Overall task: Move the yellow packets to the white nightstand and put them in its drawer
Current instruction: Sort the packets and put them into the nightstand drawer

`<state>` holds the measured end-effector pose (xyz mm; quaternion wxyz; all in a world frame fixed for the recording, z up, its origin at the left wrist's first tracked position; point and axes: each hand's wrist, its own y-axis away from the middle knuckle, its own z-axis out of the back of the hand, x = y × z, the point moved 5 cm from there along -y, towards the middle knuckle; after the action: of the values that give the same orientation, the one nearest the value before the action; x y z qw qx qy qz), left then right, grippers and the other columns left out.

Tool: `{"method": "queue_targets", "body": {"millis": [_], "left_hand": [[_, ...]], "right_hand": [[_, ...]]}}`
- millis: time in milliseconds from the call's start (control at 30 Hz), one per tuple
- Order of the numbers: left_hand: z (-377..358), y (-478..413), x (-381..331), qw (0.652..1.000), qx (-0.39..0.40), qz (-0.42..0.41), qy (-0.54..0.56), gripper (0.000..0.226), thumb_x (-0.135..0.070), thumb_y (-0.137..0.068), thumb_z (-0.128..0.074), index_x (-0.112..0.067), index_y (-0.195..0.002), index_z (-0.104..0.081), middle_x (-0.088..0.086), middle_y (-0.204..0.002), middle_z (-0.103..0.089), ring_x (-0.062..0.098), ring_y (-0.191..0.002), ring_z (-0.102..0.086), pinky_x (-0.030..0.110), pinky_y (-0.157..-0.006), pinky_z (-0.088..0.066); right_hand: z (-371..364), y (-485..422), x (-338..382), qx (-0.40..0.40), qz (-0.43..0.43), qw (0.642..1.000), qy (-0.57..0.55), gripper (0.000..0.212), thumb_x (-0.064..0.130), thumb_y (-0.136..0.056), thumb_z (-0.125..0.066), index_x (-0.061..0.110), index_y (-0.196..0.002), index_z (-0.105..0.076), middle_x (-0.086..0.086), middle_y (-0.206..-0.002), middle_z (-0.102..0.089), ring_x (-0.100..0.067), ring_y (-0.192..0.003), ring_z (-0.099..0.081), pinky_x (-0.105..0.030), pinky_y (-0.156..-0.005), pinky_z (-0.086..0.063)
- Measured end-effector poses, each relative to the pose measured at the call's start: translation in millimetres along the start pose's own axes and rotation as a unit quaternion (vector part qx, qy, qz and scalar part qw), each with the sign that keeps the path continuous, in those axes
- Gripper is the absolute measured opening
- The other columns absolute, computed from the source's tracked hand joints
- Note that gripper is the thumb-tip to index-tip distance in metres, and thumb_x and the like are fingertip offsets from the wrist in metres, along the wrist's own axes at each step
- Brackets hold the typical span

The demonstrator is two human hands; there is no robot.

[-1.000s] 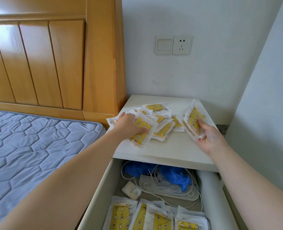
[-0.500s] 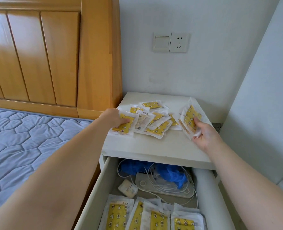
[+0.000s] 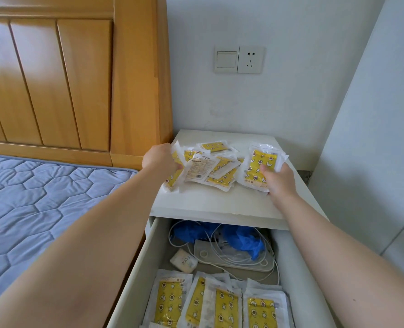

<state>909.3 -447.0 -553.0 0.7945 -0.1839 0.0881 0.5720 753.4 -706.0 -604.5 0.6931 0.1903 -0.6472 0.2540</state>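
R hand (image 3: 279,179): fingers (image 3: 266,168) curled round a stack of yellow packets (image 3: 257,169), centre-right of frame. L hand (image 3: 159,159) grips a few at the left edge of the loose pile (image 3: 220,166). All this sits on the white nightstand (image 3: 208,204) top. Drawer (image 3: 134,268) is open at lower centre, w/ stowed packets (image 3: 222,304) at its front. Prob. about half done; the top lot isn't in yet. Legible: "Face" on a small white sachet (image 3: 184,261). Packet print is too small to read.
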Motion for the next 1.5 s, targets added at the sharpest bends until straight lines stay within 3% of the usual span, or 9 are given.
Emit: {"method": "queue_targets", "body": {"millis": [333,467,567,700,833,933,1100,1267,1500], "left_hand": [[0.3,43.2,-11.3,0.921,-0.062,0.015,0.385,0.031,-0.030,-0.089,-0.066,-0.013,-0.101,-0.043,-0.004,-0.086,-0.049,0.013,-0.069,-0.050,0.026,-0.051,-0.043],[-17.6,67.1,-12.9,0.864,-0.024,0.055,0.500,0.060,-0.041,-0.082,-0.071,-0.013,-0.129,-0.047,0.002,-0.124,-0.059,0.021,-0.107,-0.060,0.037,-0.078,-0.056],[-24.1,93.7,-15.3,0.868,-0.008,0.028,0.496,0.074,-0.043,-0.080,-0.072,-0.020,-0.142,-0.038,-0.013,-0.137,-0.044,0.015,-0.119,-0.051,0.029,-0.072,-0.056],[-31.8,128.5,-11.9,0.906,0.011,-0.027,0.423,0.052,-0.027,-0.085,-0.071,-0.022,-0.130,-0.046,-0.017,-0.111,-0.048,0.008,-0.101,-0.051,0.013,-0.057,-0.039],[-39.6,151.1,7.7,0.921,0.049,-0.054,0.383,0.034,-0.022,-0.083,-0.073,-0.019,-0.110,-0.053,-0.002,-0.104,-0.063,0.015,-0.088,-0.062,0.031,-0.065,-0.054],[-51.6,162.7,17.1,0.947,0.126,-0.096,0.280,0.049,-0.021,-0.085,-0.071,-0.020,-0.129,-0.048,-0.005,-0.119,-0.057,0.018,-0.103,-0.058,0.031,-0.078,-0.050],[-83.6,163.5,34.6,0.970,0.198,-0.126,0.065,0.032,-0.024,-0.094,-0.056,-0.019,-0.123,-0.041,0.007,-0.101,-0.063,0.024,-0.082,-0.061,0.042,-0.074,-0.054],[-83.7,159.4,33.7,0.979,0.152,-0.126,0.055,0.028,-0.018,-0.100,-0.043,-0.010,-0.125,-0.036,0.005,-0.078,-0.057,0.023,-0.067,-0.056,0.039,-0.060,-0.045],[-72.1,161.7,35.9,0.979,0.115,-0.093,0.139,0.036,-0.018,-0.099,-0.045,-0.015,-0.134,-0.037,0.014,-0.101,-0.064,0.029,-0.084,-0.062,0.048,-0.078,-0.053]], "right_hand": [[-4.6,13.9,12.7,-0.036,0.054,0.990,0.128,0.041,0.025,-0.092,-0.057,0.005,-0.126,-0.045,-0.012,-0.121,-0.054,-0.030,-0.112,-0.053,-0.036,-0.089,-0.044],[4.0,28.1,20.8,-0.045,0.062,0.991,0.110,0.046,0.027,-0.091,-0.057,0.004,-0.129,-0.044,-0.013,-0.126,-0.054,-0.031,-0.118,-0.052,-0.041,-0.097,-0.044],[12.7,61.4,27.9,-0.052,0.123,0.985,0.111,0.042,0.022,-0.093,-0.056,0.000,-0.126,-0.045,-0.006,-0.110,-0.057,-0.020,-0.101,-0.055,-0.021,-0.081,-0.040],[18.8,130.3,26.6,-0.034,0.254,0.962,0.095,0.036,0.011,-0.093,-0.057,-0.004,-0.124,-0.046,0.002,-0.103,-0.057,-0.005,-0.086,-0.053,0.006,-0.064,-0.034],[18.6,173.7,10.3,0.014,0.355,0.926,0.127,0.031,0.009,-0.091,-0.059,-0.008,-0.115,-0.050,-0.001,-0.097,-0.059,-0.003,-0.079,-0.055,0.000,-0.067,-0.043],[12.6,190.4,-18.1,0.093,0.388,0.892,0.213,0.028,0.015,-0.089,-0.059,-0.007,-0.106,-0.054,-0.008,-0.076,-0.063,-0.021,-0.060,-0.060,-0.029,-0.053,-0.051],[-7.0,196.1,-67.0,0.206,0.222,0.899,0.317,0.018,0.020,-0.092,-0.059,0.011,-0.106,-0.052,0.001,-0.085,-0.063,-0.015,-0.072,-0.062,-0.030,-0.061,-0.053],[-35.9,200.5,-131.8,0.222,-0.262,0.917,0.202,0.016,0.014,-0.089,-0.063,0.006,-0.102,-0.059,-0.012,-0.103,-0.066,-0.029,-0.095,-0.063,-0.038,-0.089,-0.050],[-103.3,221.1,-135.6,0.267,-0.266,0.907,0.190,0.029,0.016,-0.090,-0.058,0.003,-0.116,-0.057,-0.017,-0.111,-0.064,-0.032,-0.100,-0.063,-0.039,-0.088,-0.053]]}}
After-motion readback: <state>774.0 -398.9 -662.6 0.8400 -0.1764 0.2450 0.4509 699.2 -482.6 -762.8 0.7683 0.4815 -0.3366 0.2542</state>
